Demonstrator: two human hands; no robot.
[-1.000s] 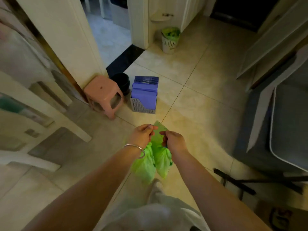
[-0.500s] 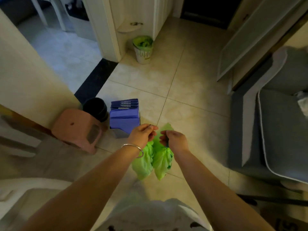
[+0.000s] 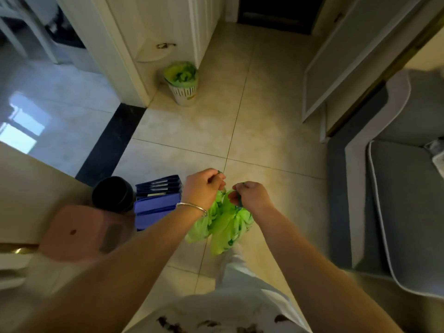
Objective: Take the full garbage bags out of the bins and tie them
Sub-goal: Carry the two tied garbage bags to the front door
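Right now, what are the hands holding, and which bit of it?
Both hands, left and right, pinch the top edges of a green bag, which hangs below them above the floor.

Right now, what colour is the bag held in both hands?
Bright green; the garbage bag shows best in the head view.

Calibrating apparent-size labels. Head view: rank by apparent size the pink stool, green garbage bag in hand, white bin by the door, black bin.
1. pink stool
2. green garbage bag, partly hidden by the hands
3. white bin and black bin: look alike; the white one is farther off and the black partly hidden, so unranked.
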